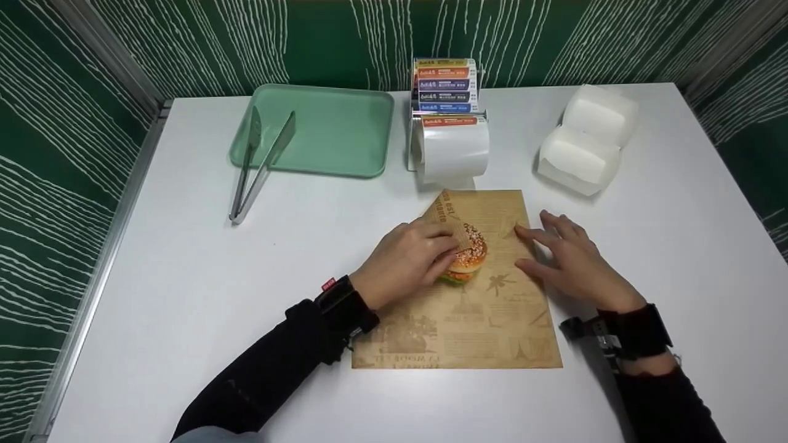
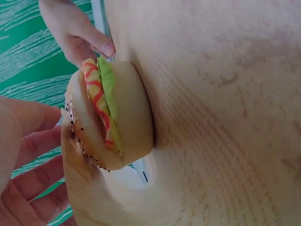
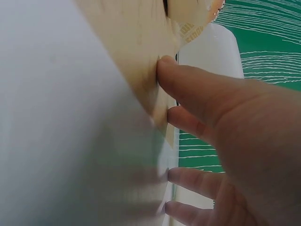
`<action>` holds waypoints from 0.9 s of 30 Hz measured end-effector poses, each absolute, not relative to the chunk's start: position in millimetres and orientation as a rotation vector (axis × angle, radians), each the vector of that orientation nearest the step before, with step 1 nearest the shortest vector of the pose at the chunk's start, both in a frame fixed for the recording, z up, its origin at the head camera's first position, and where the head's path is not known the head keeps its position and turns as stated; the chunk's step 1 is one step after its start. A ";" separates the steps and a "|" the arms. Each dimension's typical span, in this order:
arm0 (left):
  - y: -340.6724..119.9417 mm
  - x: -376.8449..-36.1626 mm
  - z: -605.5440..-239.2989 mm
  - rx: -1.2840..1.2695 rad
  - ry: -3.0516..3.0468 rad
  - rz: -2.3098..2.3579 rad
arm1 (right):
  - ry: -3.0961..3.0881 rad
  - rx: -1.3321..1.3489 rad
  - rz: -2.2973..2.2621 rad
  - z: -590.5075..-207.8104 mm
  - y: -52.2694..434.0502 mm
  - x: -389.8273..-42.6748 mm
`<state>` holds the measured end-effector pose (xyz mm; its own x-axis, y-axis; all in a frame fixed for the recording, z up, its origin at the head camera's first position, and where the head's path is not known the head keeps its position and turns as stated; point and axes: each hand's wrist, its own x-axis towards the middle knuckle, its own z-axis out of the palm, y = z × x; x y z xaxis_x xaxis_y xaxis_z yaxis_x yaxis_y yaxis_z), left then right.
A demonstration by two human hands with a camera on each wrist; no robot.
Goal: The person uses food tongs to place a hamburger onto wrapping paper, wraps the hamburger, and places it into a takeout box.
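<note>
A sesame-bun burger point(image 1: 469, 252) with lettuce and a red-striped filling point(image 2: 98, 94) sits on brown printed wrapping paper point(image 1: 480, 332). The paper's left part is raised and curves over the bun's top. My left hand point(image 1: 412, 255) holds this flap against the bun, thumb tip at the paper's edge in the left wrist view; the other fingertips are hidden behind the paper. My right hand point(image 1: 569, 261) rests with spread fingers at the sheet's right edge. In the right wrist view its thumb point(image 3: 188, 84) and forefinger touch the paper; two other fingertips touch the white table.
Metal tongs point(image 1: 246, 191) lean on the near-left rim of a green tray point(image 1: 332, 138) at the back left. Behind the paper stands a label roll dispenser point(image 1: 455, 147) with several coloured strips. An open white takeaway box point(image 1: 582, 157) is at the back right.
</note>
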<state>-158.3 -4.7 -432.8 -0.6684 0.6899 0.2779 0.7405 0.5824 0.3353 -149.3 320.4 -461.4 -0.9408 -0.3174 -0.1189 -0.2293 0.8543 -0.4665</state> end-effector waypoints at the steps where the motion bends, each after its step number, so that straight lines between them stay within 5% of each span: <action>1: -5.0 -158.5 -433.2 -1.224 -2.691 -0.649 | 2.834 -0.422 -0.680 -461.2 320.5 -149.4; 15: -6.6 -159.6 -434.9 -1.252 -2.698 -0.675 | 2.744 -0.467 -0.547 -417.7 300.6 -107.1; 27: -9.2 -159.9 -431.7 -1.287 -2.738 -0.602 | 2.738 -0.433 -0.373 -440.2 294.6 -67.6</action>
